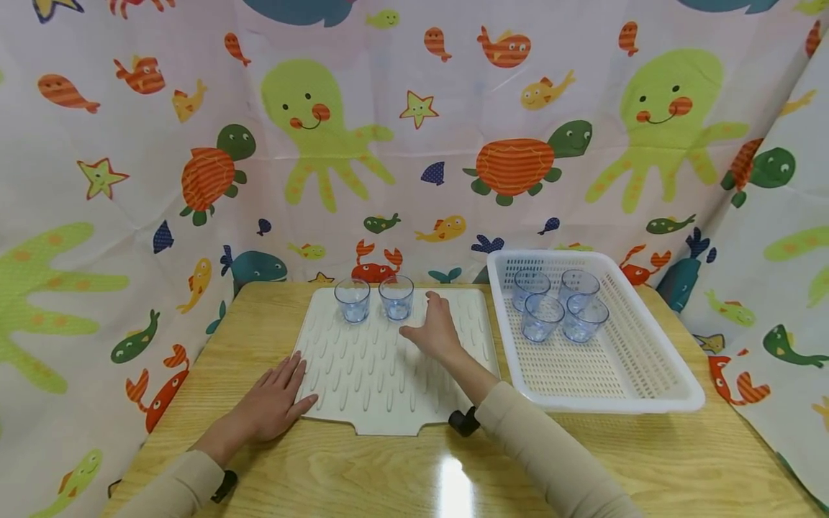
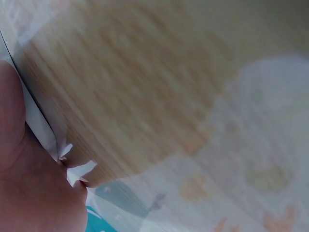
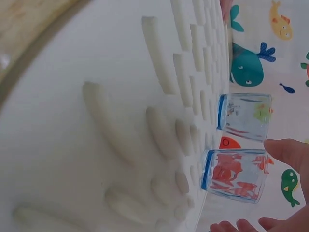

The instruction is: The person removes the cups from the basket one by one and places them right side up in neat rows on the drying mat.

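Note:
Two clear, blue-tinted glasses stand side by side near the back of the cream ridged drying mat (image 1: 388,374): a left glass (image 1: 352,306) and a right glass (image 1: 397,302). Just right of the right glass, my right hand (image 1: 439,332) hovers over the mat with thumb and fingers spread apart, nothing between them. In the right wrist view, the thumb shows close to the rims of both glasses. My left hand (image 1: 275,404) lies palm down at the mat's left edge, fingers straight, its fingertips over the border; the left wrist view shows only part of it.
A white plastic basket (image 1: 573,374) stands right of the mat, with several similar glasses (image 1: 542,318) grouped toward its back. The wooden table (image 1: 337,475) ends at a curtain (image 1: 388,201) printed with sea animals, which also hangs at both sides.

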Tool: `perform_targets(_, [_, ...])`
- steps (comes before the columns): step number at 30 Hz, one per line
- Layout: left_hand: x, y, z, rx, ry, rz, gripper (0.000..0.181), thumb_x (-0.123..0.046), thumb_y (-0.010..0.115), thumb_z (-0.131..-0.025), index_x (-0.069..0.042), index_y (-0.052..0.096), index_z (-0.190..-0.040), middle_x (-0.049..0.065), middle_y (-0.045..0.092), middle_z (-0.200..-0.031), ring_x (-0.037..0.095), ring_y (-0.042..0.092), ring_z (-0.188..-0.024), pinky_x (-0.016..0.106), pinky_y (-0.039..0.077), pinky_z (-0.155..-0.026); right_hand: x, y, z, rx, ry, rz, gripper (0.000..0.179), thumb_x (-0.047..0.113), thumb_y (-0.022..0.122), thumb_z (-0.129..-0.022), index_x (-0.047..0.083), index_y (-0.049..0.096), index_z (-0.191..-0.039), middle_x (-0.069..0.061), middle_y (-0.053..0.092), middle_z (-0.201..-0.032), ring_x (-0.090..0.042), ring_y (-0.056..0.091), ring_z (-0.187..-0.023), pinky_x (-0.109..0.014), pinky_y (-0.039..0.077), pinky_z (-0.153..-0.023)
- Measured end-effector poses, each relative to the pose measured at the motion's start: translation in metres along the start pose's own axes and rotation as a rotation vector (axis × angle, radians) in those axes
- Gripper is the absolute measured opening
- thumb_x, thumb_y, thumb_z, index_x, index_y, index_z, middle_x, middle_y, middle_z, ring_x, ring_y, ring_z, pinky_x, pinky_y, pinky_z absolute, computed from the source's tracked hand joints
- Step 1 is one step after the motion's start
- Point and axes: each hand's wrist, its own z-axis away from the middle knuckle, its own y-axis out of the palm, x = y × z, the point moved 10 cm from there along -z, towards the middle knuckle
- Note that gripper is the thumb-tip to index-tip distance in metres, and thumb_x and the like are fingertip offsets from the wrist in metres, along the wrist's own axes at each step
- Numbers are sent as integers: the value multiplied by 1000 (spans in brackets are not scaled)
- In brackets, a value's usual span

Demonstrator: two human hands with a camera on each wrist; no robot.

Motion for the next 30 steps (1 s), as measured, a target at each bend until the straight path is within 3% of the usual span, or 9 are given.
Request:
perform_targets(8, [-3,-4,2,-5,-3,14,88,-63,38,-105,5,25,-159,25,15,-168,45,16,-154,66,16,-120,3,2,17,42,30,8,89,25,85,-85,1,34,-154,-21,42,-147,-35,49,-135,-47,43,-112])
perform_targets(30, [-7,-6,4,11,-1,29,88,-62,38,-105,7,24,-159,27,15,-167,46,14,-154,68,15,-119,23,-12,52,101,-55,-2,87,26,84,-85,1,36,-154,-22,42,-150,-37,48,-136,-52,43,-111])
